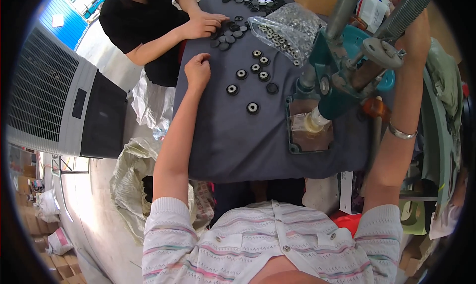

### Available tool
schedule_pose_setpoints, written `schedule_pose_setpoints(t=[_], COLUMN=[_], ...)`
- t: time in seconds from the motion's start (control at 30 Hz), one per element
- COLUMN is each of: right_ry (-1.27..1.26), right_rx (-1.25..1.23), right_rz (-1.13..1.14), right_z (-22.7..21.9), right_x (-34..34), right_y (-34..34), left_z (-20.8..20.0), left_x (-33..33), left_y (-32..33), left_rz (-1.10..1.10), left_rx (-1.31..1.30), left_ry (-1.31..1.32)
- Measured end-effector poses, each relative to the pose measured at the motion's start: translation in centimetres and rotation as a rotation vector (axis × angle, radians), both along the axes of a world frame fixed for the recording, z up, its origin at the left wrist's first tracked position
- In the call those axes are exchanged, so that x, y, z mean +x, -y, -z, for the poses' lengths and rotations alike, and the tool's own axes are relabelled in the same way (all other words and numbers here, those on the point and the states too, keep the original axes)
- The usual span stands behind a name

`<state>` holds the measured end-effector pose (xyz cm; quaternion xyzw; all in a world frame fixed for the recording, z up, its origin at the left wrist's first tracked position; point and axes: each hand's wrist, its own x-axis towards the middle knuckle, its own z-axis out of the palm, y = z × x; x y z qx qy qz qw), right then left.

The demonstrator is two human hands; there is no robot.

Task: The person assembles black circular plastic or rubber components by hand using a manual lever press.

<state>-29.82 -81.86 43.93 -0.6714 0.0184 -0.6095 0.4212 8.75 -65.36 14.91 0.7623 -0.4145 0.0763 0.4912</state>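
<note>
My left hand (197,71) rests at the left edge of the cloth-covered table (223,150), its fingers curled in; whatever it may hold is hidden. Several black round caps with pale metal centres, one of them a black round cap (253,108) nearest me, lie to its right. My right hand (416,33) is raised at the far right, behind the coil spring (404,11) of a green bench press (342,80); its fingers are mostly hidden. Under the press ram, a yellowish translucent round piece (313,123) sits on the base plate (310,144).
A clear plastic bag (292,23) of small metal rings lies beyond the caps. Another person's hand (206,25) touches a pile of black discs (228,38). An orange-brown handle (375,108) lies right of the press. A large grey air cooler (44,85) and woven sack (131,175) stand left.
</note>
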Motion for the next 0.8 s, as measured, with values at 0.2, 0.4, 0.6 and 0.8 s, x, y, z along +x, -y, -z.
schedule_pose_setpoints(t=[0.2,0.4,0.6,0.8], right_ry=[0.062,0.06,0.209,0.236], right_rx=[0.026,0.165,0.232,0.255], right_rz=[0.041,0.123,0.169,0.154], right_z=[-0.2,-0.3,-0.2,-0.6], right_x=[0.3,0.2,0.9,1.6], right_y=[-0.6,-2.9,-2.4,-3.6], left_z=[-1.5,-3.3,-4.0,-2.9], left_x=[-1.0,-2.4,-1.6,1.1], left_y=[0.9,4.2,6.1,5.4], left_rz=[0.073,0.014,-0.047,0.062], left_rx=[0.06,0.305,0.496,0.402], left_ry=[0.109,0.272,0.241,0.094])
